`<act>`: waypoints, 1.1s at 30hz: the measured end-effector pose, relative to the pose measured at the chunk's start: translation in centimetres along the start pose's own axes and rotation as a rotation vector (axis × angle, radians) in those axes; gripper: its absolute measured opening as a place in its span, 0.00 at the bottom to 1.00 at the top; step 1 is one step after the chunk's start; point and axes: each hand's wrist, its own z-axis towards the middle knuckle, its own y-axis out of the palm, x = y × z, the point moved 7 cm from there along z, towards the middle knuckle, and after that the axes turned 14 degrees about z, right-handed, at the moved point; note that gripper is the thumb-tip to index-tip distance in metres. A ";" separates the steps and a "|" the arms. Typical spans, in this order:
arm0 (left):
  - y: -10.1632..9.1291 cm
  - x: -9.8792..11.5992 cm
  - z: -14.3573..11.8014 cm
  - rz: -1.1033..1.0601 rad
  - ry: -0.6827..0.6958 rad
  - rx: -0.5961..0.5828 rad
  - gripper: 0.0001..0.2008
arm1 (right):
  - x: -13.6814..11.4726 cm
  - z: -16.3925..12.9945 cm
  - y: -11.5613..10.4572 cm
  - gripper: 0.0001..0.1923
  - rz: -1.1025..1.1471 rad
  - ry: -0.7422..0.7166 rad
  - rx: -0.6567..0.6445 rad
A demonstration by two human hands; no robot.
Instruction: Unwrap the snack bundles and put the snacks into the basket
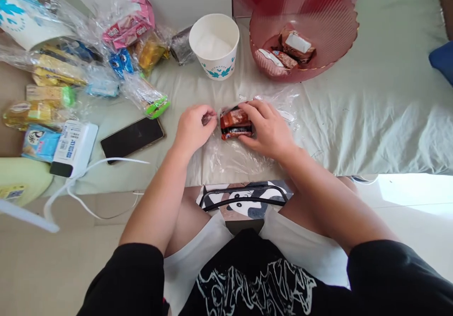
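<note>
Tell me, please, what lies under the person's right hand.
Under the right hand are red-brown wrapped packets, with clear plastic around them. The hand covers their right ends; anything else beneath the palm cannot be seen.

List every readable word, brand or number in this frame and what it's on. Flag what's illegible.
"nabati" (probable reading): pink wrapper.
Nothing else reads clearly.
Too small or blurred: print on the white device, white paper tub, brown packets at the right hand, and yellow wrapper.
Sticker, far left: code pattern, print unreadable.
Black shirt: large white lettering, too stylized to read.
</note>
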 end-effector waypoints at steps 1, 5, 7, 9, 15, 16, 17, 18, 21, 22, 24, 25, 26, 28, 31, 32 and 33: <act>0.0 0.3 0.3 -0.059 -0.038 -0.024 0.05 | -0.1 0.1 0.0 0.34 -0.006 0.002 0.000; 0.4 2.1 0.7 -0.415 -0.047 -0.136 0.11 | -0.1 0.3 0.2 0.33 0.004 -0.012 -0.017; 0.8 2.2 0.6 -0.553 -0.077 -0.179 0.13 | -0.1 0.3 0.1 0.31 0.024 -0.026 -0.013; 0.8 1.7 0.6 -0.590 -0.112 -0.169 0.14 | -0.2 0.2 -0.3 0.28 0.046 -0.046 0.006; 0.5 1.6 0.3 -0.611 -0.124 -0.151 0.15 | -0.3 0.0 -1.2 0.21 0.025 -0.009 0.059; 0.5 1.9 0.2 -0.642 -0.131 -0.173 0.16 | -0.4 0.0 -1.1 0.21 0.009 -0.003 0.054; 0.6 2.1 -0.1 -0.672 -0.139 -0.192 0.16 | -0.6 -0.1 -0.9 0.22 -0.009 -0.002 0.045; 0.7 2.3 -0.3 -0.699 -0.151 -0.205 0.16 | -0.9 -0.1 -0.7 0.22 -0.027 -0.004 0.035; 1.0 2.2 -0.7 -0.754 -0.238 -0.226 0.16 | -1.3 -0.1 -0.1 0.25 -0.079 -0.005 0.023; 1.2 2.0 -0.8 -0.755 -0.276 -0.235 0.16 | -1.3 -0.1 0.0 0.25 -0.083 0.000 0.028; 1.4 1.6 -0.8 -0.738 -0.316 -0.236 0.16 | -1.0 0.0 -0.1 0.25 -0.061 0.021 0.047; 1.3 1.5 -0.7 -0.725 -0.312 -0.220 0.16 | -0.8 0.0 -0.4 0.24 -0.034 0.031 0.061; 1.2 1.3 -0.5 -0.711 -0.297 -0.194 0.16 | -0.6 0.0 -0.8 0.23 -0.002 0.039 0.082; 0.8 0.9 -0.2 -0.676 -0.282 -0.132 0.16 | -0.3 -0.2 -1.9 0.22 0.059 0.050 0.135; 0.8 0.1 0.0 -0.599 -0.310 -0.100 0.14 | -0.9 -1.2 -4.1 0.19 0.156 0.018 0.206; 0.8 0.0 0.0 -0.568 -0.316 -0.109 0.13 | -1.4 -1.6 -5.0 0.17 0.186 -0.010 0.234; 0.8 -0.1 0.0 -0.537 -0.320 -0.123 0.12 | -1.9 -1.9 -6.0 0.16 0.205 -0.038 0.266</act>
